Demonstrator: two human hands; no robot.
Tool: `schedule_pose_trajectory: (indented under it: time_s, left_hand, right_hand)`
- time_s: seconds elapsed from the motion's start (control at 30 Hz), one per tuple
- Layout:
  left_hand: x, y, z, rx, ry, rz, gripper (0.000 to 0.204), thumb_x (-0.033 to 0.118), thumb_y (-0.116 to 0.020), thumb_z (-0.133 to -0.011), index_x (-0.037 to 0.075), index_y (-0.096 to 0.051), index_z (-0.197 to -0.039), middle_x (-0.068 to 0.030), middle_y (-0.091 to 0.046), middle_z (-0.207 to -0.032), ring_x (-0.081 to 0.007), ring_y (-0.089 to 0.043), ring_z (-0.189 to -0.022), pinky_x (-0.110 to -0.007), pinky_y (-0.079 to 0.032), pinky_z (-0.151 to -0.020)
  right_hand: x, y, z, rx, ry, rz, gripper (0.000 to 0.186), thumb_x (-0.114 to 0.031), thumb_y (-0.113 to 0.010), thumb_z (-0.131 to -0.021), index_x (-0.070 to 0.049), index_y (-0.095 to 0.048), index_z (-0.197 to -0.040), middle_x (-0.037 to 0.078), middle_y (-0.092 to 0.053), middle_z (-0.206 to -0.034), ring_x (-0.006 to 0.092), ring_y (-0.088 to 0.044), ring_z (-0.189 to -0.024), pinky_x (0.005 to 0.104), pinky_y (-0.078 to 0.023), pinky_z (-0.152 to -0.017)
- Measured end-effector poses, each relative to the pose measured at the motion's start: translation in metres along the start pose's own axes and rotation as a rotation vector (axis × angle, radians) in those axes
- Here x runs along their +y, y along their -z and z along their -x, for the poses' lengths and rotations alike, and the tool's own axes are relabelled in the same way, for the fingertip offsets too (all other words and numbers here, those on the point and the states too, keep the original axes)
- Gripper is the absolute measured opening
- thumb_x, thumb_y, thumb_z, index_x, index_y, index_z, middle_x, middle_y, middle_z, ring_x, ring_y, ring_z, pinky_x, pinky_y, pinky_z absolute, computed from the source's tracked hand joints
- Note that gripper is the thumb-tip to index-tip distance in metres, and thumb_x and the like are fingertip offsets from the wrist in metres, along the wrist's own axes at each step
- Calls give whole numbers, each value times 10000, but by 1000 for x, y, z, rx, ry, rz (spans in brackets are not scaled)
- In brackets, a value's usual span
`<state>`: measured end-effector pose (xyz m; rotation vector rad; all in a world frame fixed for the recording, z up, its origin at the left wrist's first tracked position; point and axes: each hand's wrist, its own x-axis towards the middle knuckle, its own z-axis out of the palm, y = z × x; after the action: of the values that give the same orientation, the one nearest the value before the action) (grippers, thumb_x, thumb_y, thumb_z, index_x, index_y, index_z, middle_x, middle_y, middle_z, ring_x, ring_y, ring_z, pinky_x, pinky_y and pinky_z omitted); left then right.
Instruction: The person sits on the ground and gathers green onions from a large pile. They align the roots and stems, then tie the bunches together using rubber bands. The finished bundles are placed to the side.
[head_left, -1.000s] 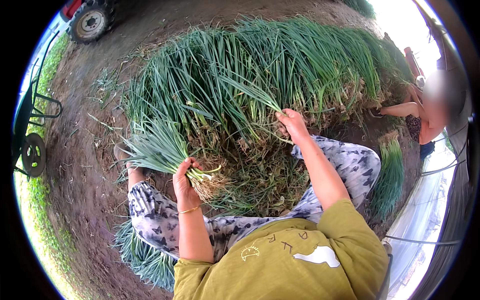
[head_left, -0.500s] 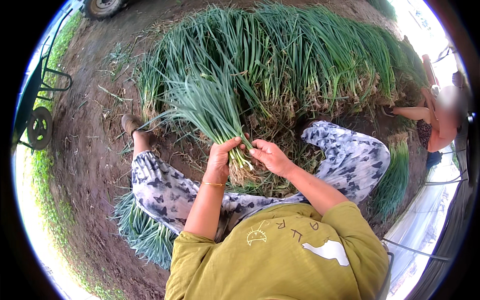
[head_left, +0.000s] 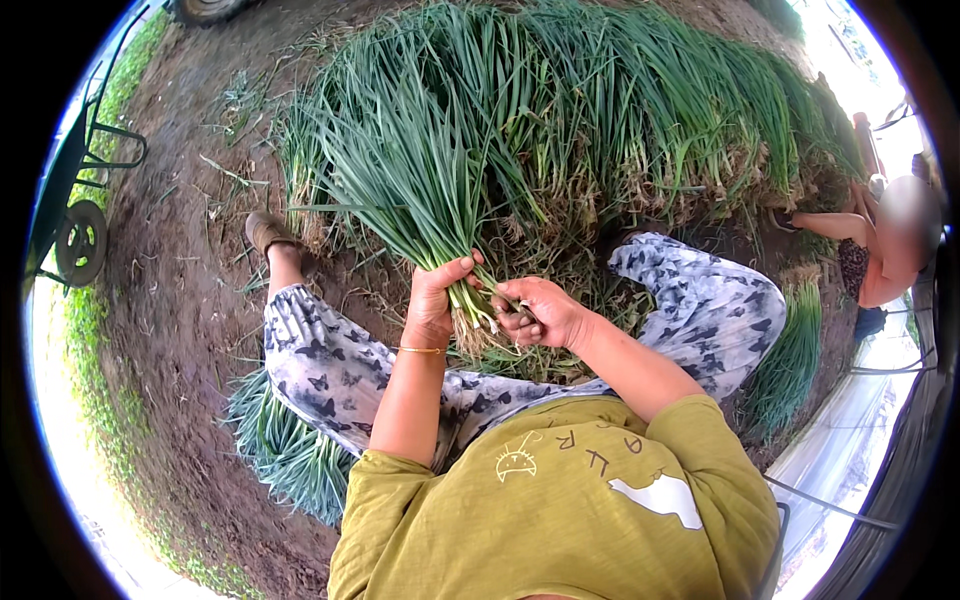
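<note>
My left hand (head_left: 440, 292) is closed around a bunch of green onions (head_left: 425, 185) just above their white bases. Their long leaves point away from me over the heap, and the stringy roots (head_left: 468, 335) hang below my fist. To the right of those bases is my right hand (head_left: 540, 312), its thumb and forefinger pinched on an outer stalk and the other fingers curled in. The fingertips show dirt, and the stalk between them is mostly hidden. Ahead lies a wide heap of green onions (head_left: 620, 110), roots toward me.
Another bundle of green onions (head_left: 285, 450) lies beside my left leg, with a further one (head_left: 790, 350) to the right of my right knee. A wheelbarrow (head_left: 75, 215) stands at the far left. Another person (head_left: 880, 250) sits at the right edge. Leaf scraps litter the soil.
The bunch has tilted so its leaves reach farther over the heap. My right hand has moved slightly down toward the roots, its fingers curling in more.
</note>
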<state>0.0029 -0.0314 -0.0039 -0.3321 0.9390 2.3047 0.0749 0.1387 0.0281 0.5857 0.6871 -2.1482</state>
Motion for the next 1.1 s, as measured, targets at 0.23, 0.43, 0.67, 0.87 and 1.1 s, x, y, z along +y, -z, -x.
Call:
schedule_pose_trajectory:
  time_s: [0.23,0.43,0.67,0.87,1.1]
  left_hand:
    - [-1,-3,-3,172,-86,18,179,-41,-651,-725,-45,-597,-896,-114,-638,-786,-156,-574,-598,-304,-516,-563]
    - [13,14,-9,235,-84,82,105,27,-659,-776,-52,-632,-840,-63,-585,-665,-145,-566,-582,-287,-528,-554]
    - [14,22,-10,213,-129,68,133,-6,-665,-753,-49,-623,-872,-92,-635,-774,-143,-571,-608,-281,-518,-585]
    - [4,4,-6,189,-138,-82,188,17,-675,-756,-45,-624,-927,-102,-661,-866,-125,-591,-648,-281,-527,-614]
    - [0,-2,1,181,-138,-174,162,-43,-651,-741,-9,-608,-893,-72,-633,-796,-160,-595,-619,-279,-507,-588]
  right_hand:
    - [-2,11,19,105,99,222,288,-326,-532,-932,-55,-534,-835,-2,-401,-567,51,-302,-415,190,-241,-363]
    - [7,20,45,221,113,314,282,-280,-554,-930,-70,-515,-746,-31,-383,-566,43,-297,-444,191,-228,-382]
    - [0,76,67,694,-132,1827,208,-235,-598,-819,-54,-636,-913,112,-647,-812,369,-602,-834,466,-458,-753]
    - [-19,17,11,580,712,1510,327,-208,-639,-838,-17,-587,-1099,120,-637,-906,236,-618,-838,355,-485,-757]
    - [-30,-27,-58,553,717,1229,185,-151,-627,-853,33,-617,-850,97,-621,-696,167,-618,-650,307,-472,-587]
